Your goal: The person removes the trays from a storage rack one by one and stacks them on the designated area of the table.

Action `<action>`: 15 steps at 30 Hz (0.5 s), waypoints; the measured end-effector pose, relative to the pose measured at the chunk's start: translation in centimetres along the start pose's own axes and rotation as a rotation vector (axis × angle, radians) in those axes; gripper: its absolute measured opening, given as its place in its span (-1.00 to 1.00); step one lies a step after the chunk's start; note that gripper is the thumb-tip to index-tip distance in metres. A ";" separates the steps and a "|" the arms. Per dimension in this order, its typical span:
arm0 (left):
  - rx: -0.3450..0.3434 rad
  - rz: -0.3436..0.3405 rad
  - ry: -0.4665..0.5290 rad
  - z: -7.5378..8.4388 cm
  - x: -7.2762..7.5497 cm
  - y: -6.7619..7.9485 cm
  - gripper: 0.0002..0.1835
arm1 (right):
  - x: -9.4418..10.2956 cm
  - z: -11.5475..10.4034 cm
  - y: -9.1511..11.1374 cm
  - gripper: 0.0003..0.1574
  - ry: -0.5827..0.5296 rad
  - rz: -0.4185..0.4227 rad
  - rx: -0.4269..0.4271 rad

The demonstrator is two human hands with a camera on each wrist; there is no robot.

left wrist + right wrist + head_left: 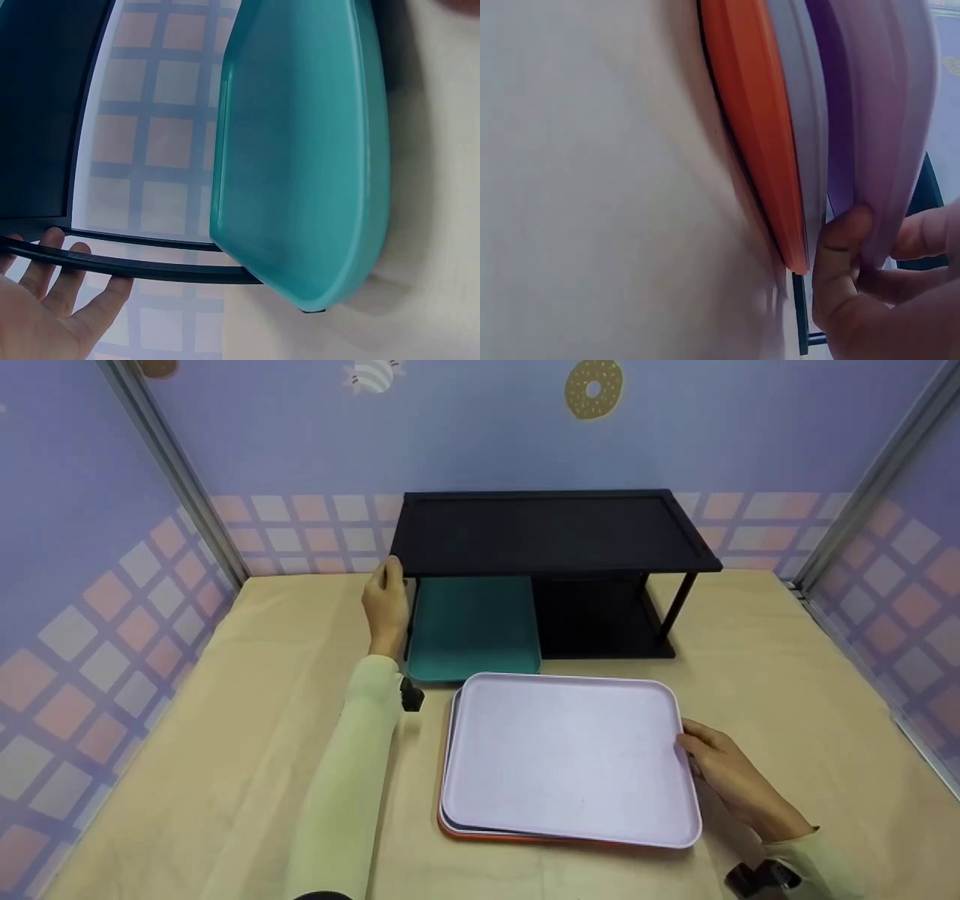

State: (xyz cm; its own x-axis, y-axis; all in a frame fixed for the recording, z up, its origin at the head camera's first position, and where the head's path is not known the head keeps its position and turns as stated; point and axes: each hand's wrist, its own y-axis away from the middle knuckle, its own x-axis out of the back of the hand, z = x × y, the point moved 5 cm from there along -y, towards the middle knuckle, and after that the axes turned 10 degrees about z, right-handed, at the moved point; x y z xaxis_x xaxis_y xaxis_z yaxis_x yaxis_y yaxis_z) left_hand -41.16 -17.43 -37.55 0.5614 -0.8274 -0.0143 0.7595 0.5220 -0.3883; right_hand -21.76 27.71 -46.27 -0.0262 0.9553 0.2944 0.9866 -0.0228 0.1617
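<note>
My left hand (386,604) grips the front left corner of a black two-tier rack (555,534); in the left wrist view its fingers (67,289) pass behind the dark post. A teal tray (476,626) lies on the left of the lower tier, its front end jutting out past the rack. My right hand (739,780) pinches the right edge of a pale lavender tray (566,757). That tray is the top one of a pile, and its right side is raised off a grey tray (802,112) and an orange tray (754,112) below.
Cream cloth (255,720) covers the table. On the right of the lower tier the bare black base (592,622) shows. Patterned walls (487,427) enclose the back and both sides, with metal posts (176,472) at the corners.
</note>
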 end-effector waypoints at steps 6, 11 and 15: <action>-0.001 -0.001 -0.002 0.0 0.0 0.0 -0.55 | 0.3 0.2 -0.3 -0.32 0.055 0.032 0.043; 0.002 0.001 0.005 0.0 0.0 0.0 -0.55 | 0.5 0.4 -0.5 -0.34 0.104 0.068 0.049; 0.002 -0.003 0.003 0.0 -0.1 0.0 -0.55 | 0.7 0.5 -0.5 -0.37 0.124 0.102 0.049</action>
State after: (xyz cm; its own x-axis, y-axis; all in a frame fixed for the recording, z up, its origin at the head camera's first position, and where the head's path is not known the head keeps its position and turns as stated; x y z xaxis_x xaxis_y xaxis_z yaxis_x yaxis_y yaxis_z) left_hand -41.22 -17.32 -37.59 0.5577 -0.8299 -0.0158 0.7622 0.5196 -0.3861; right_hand -22.19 28.53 -46.58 0.0576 0.9051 0.4212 0.9918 -0.1003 0.0798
